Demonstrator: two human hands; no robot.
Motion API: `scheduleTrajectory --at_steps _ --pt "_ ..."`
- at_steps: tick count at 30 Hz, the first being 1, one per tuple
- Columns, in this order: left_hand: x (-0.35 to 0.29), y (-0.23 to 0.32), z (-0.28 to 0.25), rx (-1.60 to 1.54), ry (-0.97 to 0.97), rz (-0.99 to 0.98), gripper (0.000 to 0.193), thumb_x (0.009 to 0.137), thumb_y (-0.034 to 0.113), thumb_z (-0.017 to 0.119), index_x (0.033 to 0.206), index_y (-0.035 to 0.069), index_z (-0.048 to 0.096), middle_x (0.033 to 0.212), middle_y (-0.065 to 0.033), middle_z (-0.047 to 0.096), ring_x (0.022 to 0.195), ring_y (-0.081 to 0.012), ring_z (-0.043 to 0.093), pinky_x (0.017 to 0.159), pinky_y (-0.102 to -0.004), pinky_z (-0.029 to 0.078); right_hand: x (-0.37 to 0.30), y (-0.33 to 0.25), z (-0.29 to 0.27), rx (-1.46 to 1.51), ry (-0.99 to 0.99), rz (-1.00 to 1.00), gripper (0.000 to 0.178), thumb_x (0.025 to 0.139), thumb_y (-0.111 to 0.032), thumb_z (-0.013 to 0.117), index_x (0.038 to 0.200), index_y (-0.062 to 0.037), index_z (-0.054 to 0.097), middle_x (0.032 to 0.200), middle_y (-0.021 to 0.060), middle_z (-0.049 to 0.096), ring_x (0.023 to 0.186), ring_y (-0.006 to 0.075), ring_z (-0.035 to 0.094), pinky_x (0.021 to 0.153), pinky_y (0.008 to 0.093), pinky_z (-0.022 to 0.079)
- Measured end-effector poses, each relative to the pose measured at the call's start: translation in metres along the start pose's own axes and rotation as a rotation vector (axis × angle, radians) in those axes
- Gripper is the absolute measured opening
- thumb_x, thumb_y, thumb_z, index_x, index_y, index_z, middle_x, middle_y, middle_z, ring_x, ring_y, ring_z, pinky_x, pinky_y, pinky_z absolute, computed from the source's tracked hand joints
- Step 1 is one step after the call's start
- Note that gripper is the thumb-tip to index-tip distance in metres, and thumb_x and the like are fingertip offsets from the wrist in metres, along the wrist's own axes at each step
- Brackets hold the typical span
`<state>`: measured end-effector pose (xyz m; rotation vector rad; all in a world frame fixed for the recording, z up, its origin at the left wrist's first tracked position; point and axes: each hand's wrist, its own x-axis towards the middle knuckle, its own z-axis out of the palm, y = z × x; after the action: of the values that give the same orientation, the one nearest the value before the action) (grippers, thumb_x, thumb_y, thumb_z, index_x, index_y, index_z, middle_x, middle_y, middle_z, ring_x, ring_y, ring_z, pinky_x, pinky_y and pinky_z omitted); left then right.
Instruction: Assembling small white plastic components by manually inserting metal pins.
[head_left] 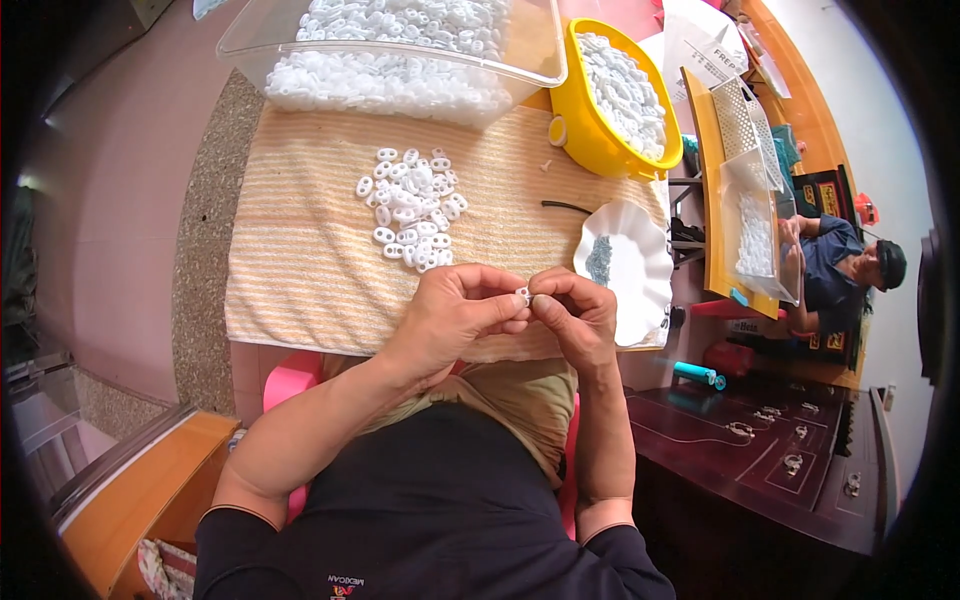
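Pinkish, smooth floor tiles [130, 230] spread out past the left edge of the surface [290, 230], which is draped in a beige-and-orange striped cloth. A grey speckled stone strip [205, 190] runs between that edge and the tiles. Small bright glints of light [28, 183] show on the far left. A glossy pink chair [290, 378] stands at the near edge, and orange-brown wooden furniture [160, 470] lies well beyond the near left corner. Off the right edge stands a narrow yellow-brown wooden table [708, 180]; a plain whitish wall [885, 110] rises farther out. Dark maroon panelled furniture with metal fittings [720, 470] fills the area beyond the near right corner.
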<state>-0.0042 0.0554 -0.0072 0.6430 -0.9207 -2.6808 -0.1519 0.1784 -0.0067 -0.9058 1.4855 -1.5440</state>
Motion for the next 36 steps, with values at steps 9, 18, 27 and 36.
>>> scheduleTrajectory --at_steps 9,18,27,36 --pt "0.000 -0.003 -0.001 -0.007 0.001 0.001 0.015 0.088 0.004 0.064 0.101 -0.003 0.063 0.089 -0.0090 0.067 0.078 -0.0133 0.065 0.075 -0.0257 0.056 -0.001 -0.004 0.006 -0.065 0.033 0.054 0.006 0.088 -0.002 0.063 0.091 0.0034 0.062 0.090 0.0030 0.062 0.080 0.0075 0.058 0.072 0.0214 0.048" --pt "0.000 -0.003 -0.002 0.004 0.007 0.017 0.015 0.088 0.004 0.064 0.101 -0.003 0.064 0.089 -0.0087 0.067 0.078 -0.0126 0.065 0.074 -0.0249 0.056 -0.002 -0.001 0.009 -0.123 0.039 0.035 0.008 0.091 -0.007 0.061 0.089 0.0015 0.061 0.088 0.0009 0.060 0.079 0.0060 0.056 0.071 0.0203 0.045" --pt "-0.002 -0.005 0.001 0.058 0.028 0.061 0.015 0.087 0.002 0.064 0.101 -0.004 0.064 0.089 -0.0094 0.067 0.078 -0.0122 0.065 0.074 -0.0242 0.056 -0.003 -0.004 0.013 -0.174 0.032 0.037 0.012 0.093 -0.009 0.059 0.088 0.0018 0.062 0.086 0.0009 0.061 0.079 0.0061 0.055 0.071 0.0206 0.045" --pt "-0.001 -0.007 0.001 0.086 0.025 0.096 0.015 0.087 0.002 0.064 0.101 -0.004 0.064 0.089 -0.0096 0.067 0.078 -0.0120 0.065 0.074 -0.0241 0.055 -0.003 0.000 0.014 -0.201 0.045 -0.035 0.016 0.093 -0.010 0.059 0.085 0.0034 0.061 0.085 0.0052 0.062 0.076 0.0086 0.054 0.067 0.0210 0.043"
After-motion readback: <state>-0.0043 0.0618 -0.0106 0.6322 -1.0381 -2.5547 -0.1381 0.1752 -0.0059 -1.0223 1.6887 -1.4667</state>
